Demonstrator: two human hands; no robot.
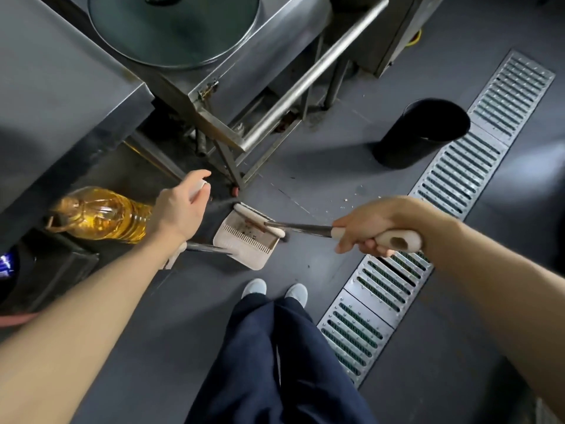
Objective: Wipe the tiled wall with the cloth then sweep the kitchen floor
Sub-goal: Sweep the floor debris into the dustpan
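Feet: white shoes (275,291) on grey floor (305,185), lower centre.
Right hand (371,231): fingers curled round the pale broom handle (394,240), centre right.
Left hand (180,209): gripping a pale handle end (199,186), left of centre.
Dustpan (244,244): on floor, between hands; broom head (260,220) at its mouth.
Oil bottle (101,214): left.
Drain grate (458,185): right.
Black bin (425,130): upper right.
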